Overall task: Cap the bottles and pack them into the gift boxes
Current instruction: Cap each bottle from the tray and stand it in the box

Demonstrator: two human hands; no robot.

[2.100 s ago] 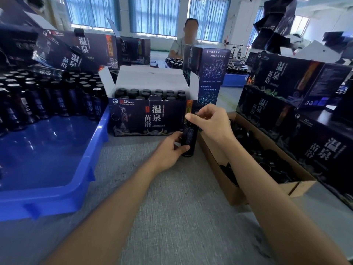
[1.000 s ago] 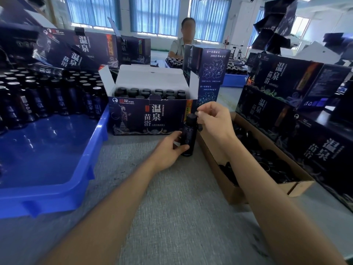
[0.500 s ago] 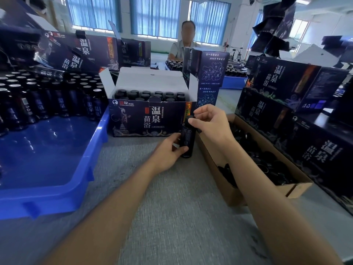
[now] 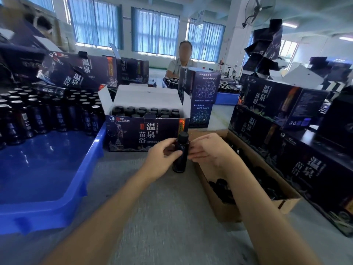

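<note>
The capped bottle [image 4: 180, 164] was stood upright on the bench [image 4: 162, 217], just before the open box [image 4: 133, 134]. Its middle was clasped by the left grip [image 4: 162, 155]; the right grip [image 4: 208, 148] was laid slack-fingered against its side. It was judged light, rigid, slick and perhaps breakable, and best taken mid-body.

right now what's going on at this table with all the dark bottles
A person is capping bottles and packing them into boxes. Their left grip holds a capped dark bottle upright, while the right grip touches its side with fairly straight fingers. Just behind it, an open gift box holds rows of capped bottles. More bottles stand at the far end of the blue tray on the left.
</note>
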